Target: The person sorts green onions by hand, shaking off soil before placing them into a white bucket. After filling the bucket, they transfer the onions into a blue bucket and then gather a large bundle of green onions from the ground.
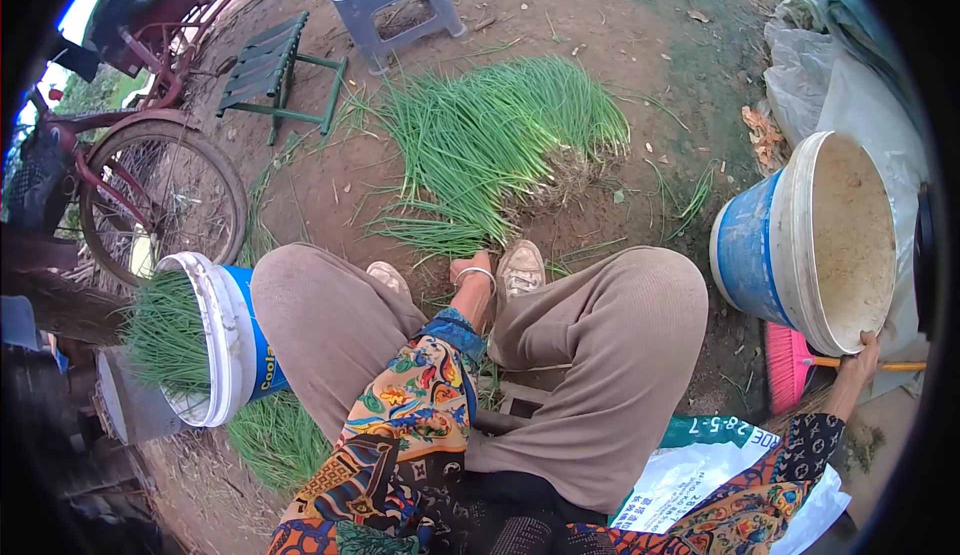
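Note:
My left hand (473, 264) reaches down between my knees to the near edge of a pile of green onions (470, 145), beside my shoe. Its fingers look closed, and whatever they hold is hidden. The onions lie on the dirt, with green tops to the left and pale, rooty ends to the right. Out to the right, my right hand (858, 357) is closed on the lower rim of a blue and white bucket (755, 245). This bucket is tipped with its mouth toward the right, and its inside is coated with dried dirt.
At left, another bucket (240, 330) holds green onions, with more greens (280, 440) below it. A folding stool (265, 70), plastic stool (385, 0) and red tricycle (160, 175) stand farther off. A pink broom (787, 365) and printed sack (690, 475) lie at right.

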Tool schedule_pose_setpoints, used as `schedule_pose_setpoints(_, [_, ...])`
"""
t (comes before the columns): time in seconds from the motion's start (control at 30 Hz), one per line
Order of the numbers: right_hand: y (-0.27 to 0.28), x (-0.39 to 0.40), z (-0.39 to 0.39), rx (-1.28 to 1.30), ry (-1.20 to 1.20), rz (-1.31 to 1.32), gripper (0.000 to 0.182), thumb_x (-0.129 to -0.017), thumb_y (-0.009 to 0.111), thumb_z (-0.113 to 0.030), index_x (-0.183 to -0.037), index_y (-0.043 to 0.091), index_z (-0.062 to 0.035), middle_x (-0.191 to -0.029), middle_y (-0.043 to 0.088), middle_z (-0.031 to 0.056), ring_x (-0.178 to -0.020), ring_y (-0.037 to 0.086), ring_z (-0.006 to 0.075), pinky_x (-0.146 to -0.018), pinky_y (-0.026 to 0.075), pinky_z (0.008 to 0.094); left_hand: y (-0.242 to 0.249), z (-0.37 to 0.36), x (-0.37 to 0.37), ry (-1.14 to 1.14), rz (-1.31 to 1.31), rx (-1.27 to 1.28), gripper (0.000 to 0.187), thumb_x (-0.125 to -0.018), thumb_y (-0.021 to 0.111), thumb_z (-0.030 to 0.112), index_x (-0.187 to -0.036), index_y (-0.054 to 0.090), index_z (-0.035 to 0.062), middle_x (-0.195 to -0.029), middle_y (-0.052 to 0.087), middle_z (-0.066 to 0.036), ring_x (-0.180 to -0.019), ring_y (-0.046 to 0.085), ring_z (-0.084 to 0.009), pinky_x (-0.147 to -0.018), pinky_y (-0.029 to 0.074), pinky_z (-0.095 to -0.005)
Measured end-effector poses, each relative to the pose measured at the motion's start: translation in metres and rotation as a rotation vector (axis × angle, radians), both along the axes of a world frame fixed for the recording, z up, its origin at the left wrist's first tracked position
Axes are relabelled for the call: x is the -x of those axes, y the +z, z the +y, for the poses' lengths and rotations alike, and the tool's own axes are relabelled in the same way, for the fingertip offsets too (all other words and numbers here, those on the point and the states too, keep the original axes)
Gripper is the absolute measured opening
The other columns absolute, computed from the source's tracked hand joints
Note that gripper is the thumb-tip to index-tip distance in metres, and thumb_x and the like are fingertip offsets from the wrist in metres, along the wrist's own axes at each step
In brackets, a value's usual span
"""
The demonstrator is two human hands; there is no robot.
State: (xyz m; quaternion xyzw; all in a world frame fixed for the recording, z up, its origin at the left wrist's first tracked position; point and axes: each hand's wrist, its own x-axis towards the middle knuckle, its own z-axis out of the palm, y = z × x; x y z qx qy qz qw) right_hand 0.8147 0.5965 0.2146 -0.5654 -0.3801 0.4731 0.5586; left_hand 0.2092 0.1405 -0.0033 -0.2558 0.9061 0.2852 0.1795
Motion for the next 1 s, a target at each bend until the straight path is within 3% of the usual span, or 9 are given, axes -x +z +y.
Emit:
schedule_pose_setpoints(0.23, [-0.051, -0.001, 0.016, 0.272, -0.029, 0.011, 0.03, -0.079, 0.062, -0.022, -0.101, 0.051, -0.0049, -0.085, 0.058, 0.0098, -0.063, 0.058, 0.0224, -0.049, 0.046, 0.0292, -0.068, -0.025, 0.049, 0.384, -0.189, -0.517, 0.058, -0.068, 0.067, 0.029, -0.113, 0.055, -0.006, -0.112, 0.056, -0.022, -0.089, 0.059, -0.0339, -0.074, 0.049, -0.0473])
schedule_pose_setpoints(0.3, [-0.038, -0.032, 0.033, 0.356, 0.21, -0.11, 0.029, -0.083, 0.063, -0.025, -0.098, 0.056, -0.0009, -0.088, 0.061, 0.0104, -0.075, 0.061, 0.0214, -0.058, 0.05, 0.0289, -0.052, -0.018, 0.061, 0.458, -0.16, -0.525, 0.07, -0.066, 0.069, 0.034, -0.118, 0.051, -0.009, -0.119, 0.053, -0.023, -0.096, 0.059, -0.0313, -0.078, 0.047, -0.0412])
schedule_pose_setpoints(0.37, [-0.03, -0.014, 0.013, 0.245, 0.19, -0.184, 0.039, -0.082, 0.064, -0.029, -0.107, 0.053, -0.002, -0.101, 0.056, 0.0104, -0.087, 0.056, 0.0218, -0.07, 0.046, 0.0307, -0.034, -0.011, 0.067, 0.648, -0.11, -0.632, 0.11, -0.059, 0.078, 0.05, -0.135, 0.026, -0.0111, -0.139, 0.033, -0.031, -0.127, 0.039, -0.0355, -0.105, 0.034, -0.0416])
schedule_pose_setpoints(0.43, [-0.025, 0.023, -0.029, 0.127, 0.135, -0.213, 0.05, -0.081, 0.066, -0.034, -0.117, 0.05, -0.0031, -0.113, 0.051, 0.0104, -0.1, 0.051, 0.0222, -0.081, 0.041, 0.0325, -0.027, -0.007, 0.073, 0.693, -0.057, -0.691, 0.113, -0.061, 0.081, 0.043, -0.136, 0.017, -0.0115, -0.14, 0.03, -0.031, -0.129, 0.037, -0.0348, -0.107, 0.032, -0.0415])
schedule_pose_setpoints(0.5, [-0.015, 0.046, -0.054, 0.048, 0.085, -0.213, 0.061, -0.08, 0.068, -0.039, -0.126, 0.047, -0.0043, -0.126, 0.046, 0.0104, -0.112, 0.045, 0.0227, -0.093, 0.037, 0.0343, -0.024, 0.003, 0.087, 0.797, -0.098, -0.576, 0.078, -0.067, 0.081, 0.022, -0.125, 0.041, -0.0107, -0.127, 0.05, -0.027, -0.109, 0.057, -0.0336, -0.094, 0.045, -0.0383])
schedule_pose_setpoints(0.6, [0.012, 0.085, -0.083, 0.132, -0.151, -0.236, 0.062, -0.088, 0.059, -0.035, -0.136, 0.036, -0.0026, -0.136, 0.04, 0.0122, -0.127, 0.038, 0.0292, -0.105, 0.031, 0.0402, -0.024, 0.003, 0.09, 0.666, 0.167, -0.788, 0.039, -0.069, 0.071, 0.003, -0.104, 0.056, -0.0059, -0.103, 0.063, -0.022, -0.093, 0.063, -0.0331, -0.082, 0.049, -0.0425])
schedule_pose_setpoints(0.73, [-0.007, 0.026, -0.086, -0.074, -0.154, -0.389, 0.05, -0.087, 0.061, -0.033, -0.122, 0.052, 0.0015, -0.119, 0.053, 0.0119, -0.11, 0.051, 0.0216, -0.09, 0.043, 0.0312, -0.018, 0.016, 0.099, 0.047, 0.62, -0.577, 0.035, -0.073, 0.064, 0.007, -0.106, 0.057, -0.002, -0.097, 0.065, -0.02, -0.089, 0.061, -0.0368, -0.08, 0.046, -0.0433])
schedule_pose_setpoints(0.83, [0.016, 0.11, -0.171, -0.361, -0.169, -0.795, 0.036, -0.092, 0.053, -0.021, -0.119, 0.053, 0.0037, -0.117, 0.055, 0.0113, -0.108, 0.052, 0.0183, -0.093, 0.041, 0.0312, -0.023, 0.023, 0.117, -0.254, 0.694, -0.541, 0.037, -0.075, 0.065, 0.011, -0.109, 0.057, -0.0009, -0.1, 0.061, -0.023, -0.093, 0.058, -0.0399, -0.084, 0.044, -0.0439])
schedule_pose_setpoints(1.0, [0.006, 0.263, -0.249, -0.356, 0.39, -0.795, 0.019, -0.092, 0.05, -0.007, -0.109, 0.054, 0.0012, -0.102, 0.059, 0.0073, -0.097, 0.056, 0.0148, -0.089, 0.042, 0.0278, -0.008, -0.001, 0.145, -0.489, 0.441, 0.037, 0.044, -0.084, 0.059, 0.034, -0.117, 0.06, 0.0049, -0.118, 0.052, -0.019, -0.107, 0.051, -0.0367, -0.092, 0.041, -0.0457])
